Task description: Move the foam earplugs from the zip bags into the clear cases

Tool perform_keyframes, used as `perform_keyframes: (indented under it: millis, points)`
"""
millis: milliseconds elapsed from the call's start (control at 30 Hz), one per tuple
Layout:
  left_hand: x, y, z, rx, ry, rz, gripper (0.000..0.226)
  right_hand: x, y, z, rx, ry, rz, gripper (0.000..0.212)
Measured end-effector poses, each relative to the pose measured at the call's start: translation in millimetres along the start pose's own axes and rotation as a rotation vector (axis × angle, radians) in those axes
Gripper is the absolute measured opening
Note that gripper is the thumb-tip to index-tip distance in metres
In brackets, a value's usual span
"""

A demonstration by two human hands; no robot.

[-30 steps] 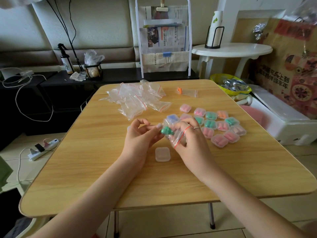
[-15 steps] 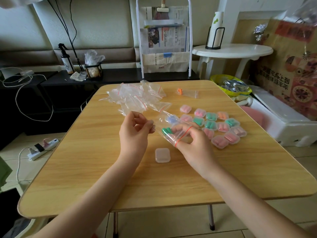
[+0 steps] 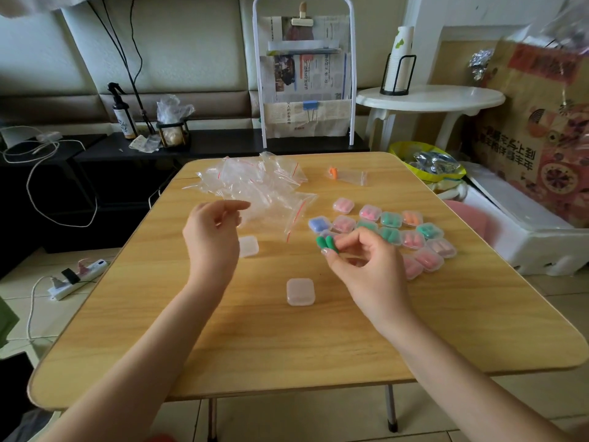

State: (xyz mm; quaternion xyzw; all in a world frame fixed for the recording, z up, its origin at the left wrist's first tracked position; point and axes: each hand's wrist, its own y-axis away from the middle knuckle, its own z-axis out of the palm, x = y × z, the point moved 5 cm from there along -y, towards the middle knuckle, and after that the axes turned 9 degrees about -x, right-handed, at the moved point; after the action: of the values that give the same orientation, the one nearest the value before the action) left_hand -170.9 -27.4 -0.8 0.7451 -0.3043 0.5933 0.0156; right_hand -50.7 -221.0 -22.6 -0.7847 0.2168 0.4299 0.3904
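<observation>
My right hand (image 3: pixel 366 269) pinches two green foam earplugs (image 3: pixel 325 243) between thumb and fingertips, just above the table. My left hand (image 3: pixel 212 240) hovers to the left with its fingers apart and nothing in them. An empty zip bag (image 3: pixel 298 212) with a red seal lies just right of it, at the edge of the pile of empty zip bags (image 3: pixel 251 183). An empty clear case (image 3: pixel 300 291) sits between my hands. A second clear case (image 3: pixel 248 246) is partly hidden behind my left hand. Further back lies a zip bag with orange earplugs (image 3: pixel 347 176).
Several filled cases (image 3: pixel 414 239) with pink, green, blue and orange plugs cluster on the wooden table (image 3: pixel 318 346) right of my right hand. Off the right edge stand a white foam box (image 3: pixel 526 237) and a yellow bowl (image 3: pixel 424 162). A white rack (image 3: pixel 302 74) stands behind the table.
The zip bag has left my right hand and now lies by the pile. The green earplugs are bare in my right fingers. My left hand has moved left and opened.
</observation>
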Motion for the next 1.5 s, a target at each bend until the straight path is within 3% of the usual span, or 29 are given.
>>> perform_keyframes:
  millis: [167,233,333,433,533,600,667,733,800,867,933,1000,1200,1500]
  points:
    - [-16.7,-17.2,-4.2,-0.072,0.226,-0.190,0.028,-2.0,0.4,5.5,-0.022,0.020,-0.034,0.020]
    - [-19.2,-21.5,-3.3,-0.109,0.243,-0.213,0.034,-1.9,0.4,7.5,-0.038,0.042,-0.051,0.022]
    - [-21.2,-21.4,1.6,-0.163,0.166,-0.218,0.044,-3.1,0.3,8.6,-0.042,0.067,-0.071,0.027]
    - [-20.7,-16.5,4.3,-0.204,-0.067,-0.192,0.043,-3.0,0.4,10.3,-0.078,0.064,-0.051,0.031]
    - [-18.1,-12.8,4.0,-0.204,-0.310,-0.102,0.039,-1.7,0.3,12.5,-0.116,0.051,-0.032,0.029]
    - [-6.8,-8.3,4.8,-0.179,-0.440,0.071,0.040,-0.6,-0.1,12.6,-0.120,0.039,-0.018,0.025]
    - [10.2,2.5,9.4,-0.212,-0.422,0.297,0.034,1.3,-0.5,12.2,-0.121,0.029,0.005,0.020]
    - [23.8,18.3,19.1,-0.390,-0.336,0.441,0.027,5.4,-0.6,12.9,-0.136,0.010,0.057,0.029]
    - [28.9,35.8,32.1,-0.650,-0.309,0.487,0.034,9.3,-0.9,13.3,-0.149,0.000,0.104,0.042]
    - [23.7,47.9,42.0,-0.852,-0.397,0.475,0.048,10.3,-1.8,12.5,-0.145,0.014,0.114,0.041]
    - [14.2,54.7,46.5,-0.952,-0.523,0.470,0.053,9.2,-2.1,11.6,-0.142,0.030,0.114,0.032]
    - [7.3,55.3,45.9,-0.955,-0.562,0.469,0.054,8.4,-1.7,11.8,-0.144,-0.008,0.130,0.027]
    - [7.4,52.0,39.0,-0.819,-0.384,0.430,0.025,3.3,-1.0,13.0,-0.143,0.058,0.117,0.024]
    - [7.7,53.7,43.2,-0.791,-0.353,0.330,0.024,1.8,0.0,17.4,-0.203,0.001,0.124,0.037]
